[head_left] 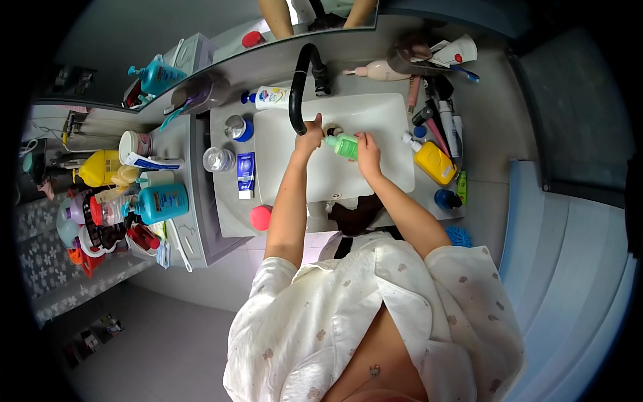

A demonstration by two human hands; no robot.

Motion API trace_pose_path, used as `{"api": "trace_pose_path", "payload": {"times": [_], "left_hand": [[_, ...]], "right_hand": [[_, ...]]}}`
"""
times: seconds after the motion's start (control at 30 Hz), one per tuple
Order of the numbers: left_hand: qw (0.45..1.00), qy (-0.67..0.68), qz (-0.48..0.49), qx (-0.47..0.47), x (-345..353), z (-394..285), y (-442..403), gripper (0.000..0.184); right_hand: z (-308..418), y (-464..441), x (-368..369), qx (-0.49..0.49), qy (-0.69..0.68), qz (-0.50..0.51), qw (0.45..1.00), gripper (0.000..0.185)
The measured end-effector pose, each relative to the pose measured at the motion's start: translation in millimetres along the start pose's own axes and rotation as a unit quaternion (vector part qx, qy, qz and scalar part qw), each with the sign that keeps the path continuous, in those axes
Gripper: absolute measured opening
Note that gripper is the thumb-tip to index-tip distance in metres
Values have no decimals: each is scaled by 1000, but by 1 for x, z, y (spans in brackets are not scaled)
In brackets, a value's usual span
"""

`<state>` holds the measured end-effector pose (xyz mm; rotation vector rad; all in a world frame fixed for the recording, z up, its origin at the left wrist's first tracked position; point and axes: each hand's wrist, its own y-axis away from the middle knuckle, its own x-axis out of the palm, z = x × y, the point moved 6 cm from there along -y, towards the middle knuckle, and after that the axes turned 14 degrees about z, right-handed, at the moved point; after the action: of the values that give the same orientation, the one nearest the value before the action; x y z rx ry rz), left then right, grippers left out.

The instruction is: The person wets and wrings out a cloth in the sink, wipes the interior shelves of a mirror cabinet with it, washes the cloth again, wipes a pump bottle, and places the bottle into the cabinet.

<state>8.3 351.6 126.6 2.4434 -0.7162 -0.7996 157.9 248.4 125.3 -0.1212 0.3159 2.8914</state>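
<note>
My right hand (368, 155) is closed around a pale green bottle (345, 146), tilted over the white sink (274, 177). The bottle's narrow end points left, toward my left hand (309, 139). My left hand is just below the end of the black faucet (299, 100), with a finger stretched out; it appears open and its palm side is partly hidden. Between the hands, behind the bottle's tip, lies the dark drain (332, 130).
Left of the sink are a blue tube (246, 173), a clear jar (218, 159) and a red round lid (261, 218). A yellow pump bottle (435, 163) lies on the right ledge. Behind stands a white lotion bottle (272, 98). A mirror (228, 40) borders the back.
</note>
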Motion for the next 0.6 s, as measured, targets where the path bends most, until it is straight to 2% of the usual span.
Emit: {"api": "trace_pose_path", "payload": {"times": [0.03,0.07,0.1,0.13,0.17,0.23,0.3,0.37,0.4,0.47,0.5,0.53,0.57,0.6], "left_hand": [[1000,-1,1,1,-4,-1,4,60],[998,51,33,28,-3,-2,9,59],[991,103,64,54,-5,-4,13,58],[984,147,100,26,-5,7,12,52],[984,147,98,25,-8,13,15,52],[928,337,158,17,-4,28,21,46],[918,359,170,11,-7,41,24,41],[821,560,106,32,-8,48,32,36],[782,620,40,53,-9,71,22,28],[766,637,5,82,-5,92,22,26],[751,651,-24,110,-5,107,20,27],[792,590,20,156,-9,112,21,37],[791,590,15,158,-5,122,18,37],[756,638,-44,141,-2,101,38,41]], "right_hand": [[-19,1,10,149,-164,52,974,28],[-18,1,11,148,-164,51,974,28],[-24,3,17,201,-190,67,959,30],[-29,5,23,253,-216,83,939,32],[-29,4,24,254,-216,86,939,32],[-31,2,27,270,-233,92,930,33],[-28,-4,34,241,-229,105,937,34],[-27,-9,43,212,-224,119,944,34],[-22,-12,47,187,-230,107,949,34],[-18,-19,59,162,-235,101,953,33],[-18,-25,67,138,-195,111,965,32],[-17,-29,76,114,-155,122,974,31],[-19,-32,85,113,-154,127,973,31],[-14,-36,91,55,-111,106,987,31]]}}
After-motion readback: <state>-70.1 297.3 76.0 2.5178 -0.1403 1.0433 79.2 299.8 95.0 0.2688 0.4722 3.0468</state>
